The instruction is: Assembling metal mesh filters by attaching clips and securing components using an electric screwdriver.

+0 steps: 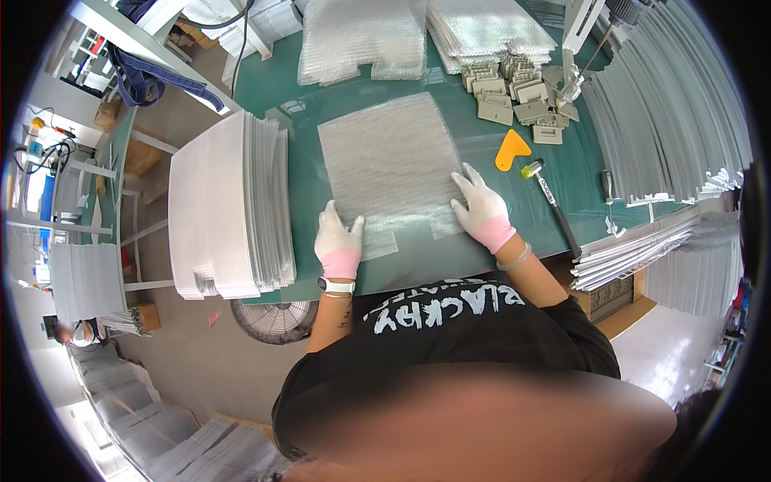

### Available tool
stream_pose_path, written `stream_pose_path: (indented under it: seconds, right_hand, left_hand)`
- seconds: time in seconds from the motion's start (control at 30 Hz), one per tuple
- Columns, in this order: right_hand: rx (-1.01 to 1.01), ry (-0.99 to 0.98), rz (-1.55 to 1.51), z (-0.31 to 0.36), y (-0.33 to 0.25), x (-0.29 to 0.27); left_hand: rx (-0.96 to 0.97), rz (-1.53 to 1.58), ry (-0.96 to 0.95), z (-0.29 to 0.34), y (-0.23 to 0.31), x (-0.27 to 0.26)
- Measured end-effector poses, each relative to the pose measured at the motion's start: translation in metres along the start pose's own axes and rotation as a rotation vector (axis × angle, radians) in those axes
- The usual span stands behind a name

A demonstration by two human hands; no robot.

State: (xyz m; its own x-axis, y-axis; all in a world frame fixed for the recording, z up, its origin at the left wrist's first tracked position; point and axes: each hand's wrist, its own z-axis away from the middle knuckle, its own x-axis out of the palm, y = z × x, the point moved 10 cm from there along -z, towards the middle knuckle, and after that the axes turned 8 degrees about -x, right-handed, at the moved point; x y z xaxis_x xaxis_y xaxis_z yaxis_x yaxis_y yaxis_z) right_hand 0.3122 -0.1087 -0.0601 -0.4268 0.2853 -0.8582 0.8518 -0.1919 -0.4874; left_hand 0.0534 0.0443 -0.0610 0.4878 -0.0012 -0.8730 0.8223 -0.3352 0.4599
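Observation:
A silvery, translucent sheet with a fine bubble-like texture (393,153) lies flat on the green tabletop (309,149), a notch cut in its near edge. My left hand (339,238), in a white glove with a pink cuff, rests at the sheet's near left corner, thumb and fingers apart. On the right edge lies my right hand (482,207), gloved alike, with its fingers spread. Both hands touch the sheet without visibly gripping it. To the right of my right hand are a yellow scraper (511,150) and a hammer with a black handle (552,205).
A tall stack of white notched panels (217,205) stands at the left. More textured sheets (365,36) lie at the back, beside a heap of beige plastic plates (514,96). Long grey panels (666,104) fill the right side. A floor fan (275,321) stands below the table's near edge.

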Motion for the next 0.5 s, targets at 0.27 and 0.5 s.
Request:
stream_pose_path:
  seconds: [0.27,0.5]
  right_hand:
    - [-0.153,-0.176,0.048,-0.044,0.017,-0.02]
    - [0.407,0.361,0.443,-0.236,0.138,-0.157]
  left_hand:
    - [0.243,-0.124,-0.196,-0.013,-0.003,0.02]
    - [0.311,-0.139,-0.302,-0.023,0.011,0.026]
